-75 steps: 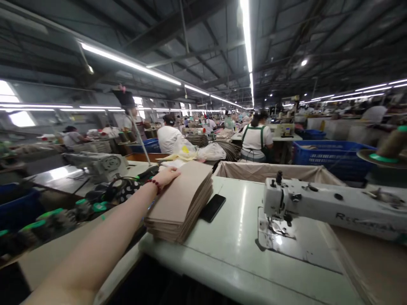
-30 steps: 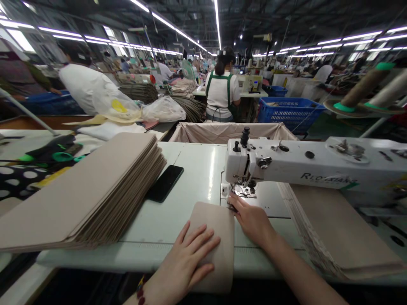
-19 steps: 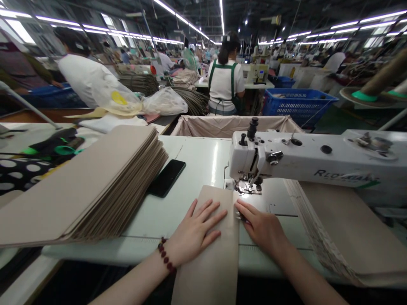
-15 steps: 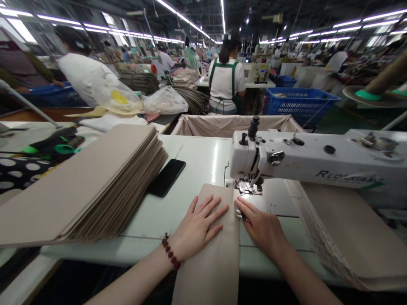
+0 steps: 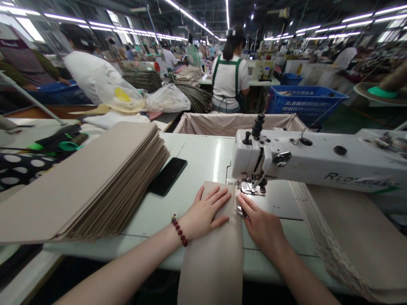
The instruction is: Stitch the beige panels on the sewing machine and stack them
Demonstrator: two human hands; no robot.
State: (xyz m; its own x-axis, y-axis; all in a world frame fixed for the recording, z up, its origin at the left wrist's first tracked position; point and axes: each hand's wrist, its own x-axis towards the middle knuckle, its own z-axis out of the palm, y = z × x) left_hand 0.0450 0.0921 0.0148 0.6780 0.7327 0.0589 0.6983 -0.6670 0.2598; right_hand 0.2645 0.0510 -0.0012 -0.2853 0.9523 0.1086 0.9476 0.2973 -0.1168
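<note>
A beige strip of material [image 5: 213, 258] lies on the pale green sewing table [image 5: 197, 165], its far end beside the presser foot [image 5: 252, 189] of a white sewing machine [image 5: 318, 161]. My left hand [image 5: 206, 212], with a red bead bracelet on the wrist, lies flat on the strip with fingers spread. My right hand [image 5: 262, 224] rests at the strip's right edge, fingers stretched toward the foot. A tall stack of the same beige pieces [image 5: 85, 182] lies to the left, another stack [image 5: 352, 237] under the machine arm on the right.
A black phone [image 5: 168, 176] lies between the left stack and the strip. A cloth-lined bin [image 5: 235, 123] stands behind the table. Beyond are a person in a green apron [image 5: 230, 80], a blue crate [image 5: 305, 101], and other people at machines.
The strip has moved forward until its far end lies beside the presser foot. Both hands have slid forward with it.
</note>
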